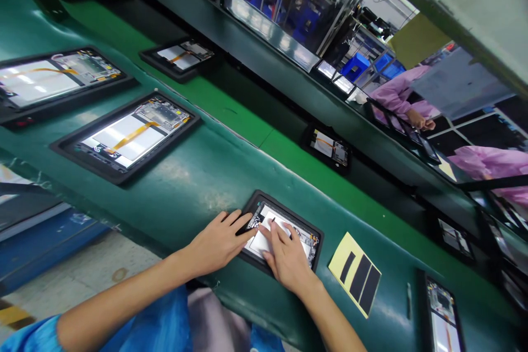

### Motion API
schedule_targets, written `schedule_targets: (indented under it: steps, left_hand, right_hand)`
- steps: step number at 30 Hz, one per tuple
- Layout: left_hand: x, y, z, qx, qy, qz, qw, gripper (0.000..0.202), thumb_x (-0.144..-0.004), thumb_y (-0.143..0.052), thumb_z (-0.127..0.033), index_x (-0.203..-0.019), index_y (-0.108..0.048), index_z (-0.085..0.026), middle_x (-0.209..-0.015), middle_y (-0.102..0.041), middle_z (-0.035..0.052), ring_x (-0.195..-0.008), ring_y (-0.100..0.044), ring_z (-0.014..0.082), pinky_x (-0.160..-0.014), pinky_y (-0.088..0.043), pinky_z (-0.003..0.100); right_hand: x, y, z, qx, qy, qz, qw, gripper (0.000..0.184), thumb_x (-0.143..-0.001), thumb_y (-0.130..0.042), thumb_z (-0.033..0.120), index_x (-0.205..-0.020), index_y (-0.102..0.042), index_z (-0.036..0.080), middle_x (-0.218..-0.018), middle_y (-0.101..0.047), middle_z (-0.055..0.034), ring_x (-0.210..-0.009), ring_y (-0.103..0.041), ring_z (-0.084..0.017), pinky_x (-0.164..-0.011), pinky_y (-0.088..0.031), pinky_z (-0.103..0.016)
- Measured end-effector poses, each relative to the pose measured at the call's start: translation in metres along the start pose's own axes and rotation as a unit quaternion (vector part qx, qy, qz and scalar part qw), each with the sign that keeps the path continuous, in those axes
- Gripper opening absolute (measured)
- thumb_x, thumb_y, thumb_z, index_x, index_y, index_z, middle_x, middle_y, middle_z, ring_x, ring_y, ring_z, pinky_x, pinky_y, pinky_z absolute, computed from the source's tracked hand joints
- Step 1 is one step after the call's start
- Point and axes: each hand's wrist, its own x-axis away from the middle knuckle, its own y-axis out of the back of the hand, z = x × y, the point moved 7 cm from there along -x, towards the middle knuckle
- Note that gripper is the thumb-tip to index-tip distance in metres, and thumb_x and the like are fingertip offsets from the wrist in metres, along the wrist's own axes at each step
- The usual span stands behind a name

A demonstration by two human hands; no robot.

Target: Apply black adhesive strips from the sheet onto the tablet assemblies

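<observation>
In front of me, an opened tablet (pixel 303 237) with a white inner panel and exposed circuitry lies in a black frame-like tray (pixel 284 208). My left hand (pixel 220 243) rests on the tray's left side, fingers stretched out and their tips at the tablet's edge. Spread over the white panel are the fingers of my right hand (pixel 289 259), thumb apart and fingertips touching the surface. A tiny dark spot shows by its fingertips; I cannot make out what it is. To the right lies a yellow sheet (pixel 348 243) bearing black strips (pixel 358 278).
Opened tablets in black trays lie at left (pixel 132 135), far left (pixel 61 77) and lower right (pixel 443 308). Several more sit along the bright green strip (pixel 247 118) behind the bench edge. A thin stick-like object (pixel 408 301) lies right. Co-workers in pink sleeves (pixel 400 88) work across.
</observation>
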Motion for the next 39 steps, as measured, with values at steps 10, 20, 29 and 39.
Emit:
schedule_targets:
  steps: [10, 20, 29, 39]
  left_hand:
    - [-0.002, 0.000, -0.001, -0.010, 0.001, 0.012, 1.000, 0.033, -0.100, -0.058, -0.032, -0.132, -0.067, -0.028, -0.134, -0.064, 0.0091, -0.115, -0.054, 0.0286, -0.086, -0.040, 0.038]
    - [0.004, 0.001, 0.003, 0.017, 0.006, -0.004, 1.000, 0.032, -0.101, -0.057, -0.032, -0.130, -0.068, -0.026, -0.135, -0.064, 0.0097, -0.119, -0.055, 0.0274, -0.091, -0.039, 0.037]
    - [0.000, 0.002, 0.005, 0.033, -0.008, 0.017, 0.999, 0.035, -0.101, -0.057, -0.033, -0.134, -0.065, -0.027, -0.134, -0.065, 0.0081, -0.116, -0.055, 0.0280, -0.087, -0.040, 0.038]
    - [0.004, -0.001, 0.008, 0.037, -0.005, 0.018, 0.999, 0.038, -0.101, -0.058, -0.034, -0.138, -0.062, -0.030, -0.135, -0.063, 0.0072, -0.119, -0.053, 0.0279, -0.086, -0.039, 0.037]
  right_hand:
    - [-0.001, -0.003, 0.005, 0.002, -0.014, 0.004, 1.000, 0.086, -0.105, -0.046, 0.023, -0.164, 0.013, 0.003, -0.146, -0.062, -0.0177, -0.140, -0.054, -0.032, -0.115, -0.041, -0.057]
    - [-0.001, -0.001, -0.002, -0.060, -0.032, -0.009, 0.998, 0.084, -0.105, -0.042, 0.019, -0.164, 0.016, 0.008, -0.148, -0.061, -0.0149, -0.149, -0.045, -0.027, -0.119, -0.042, -0.057]
    - [0.001, 0.001, -0.004, -0.113, -0.034, -0.014, 0.993, 0.078, -0.107, -0.037, 0.019, -0.165, 0.016, 0.011, -0.151, -0.059, -0.0131, -0.153, -0.040, -0.028, -0.120, -0.040, -0.061]
    - [-0.001, 0.004, -0.006, -0.145, -0.060, -0.017, 0.987, 0.078, -0.107, -0.035, 0.017, -0.165, 0.016, 0.012, -0.146, -0.064, -0.0130, -0.151, -0.043, -0.023, -0.121, -0.041, -0.058]
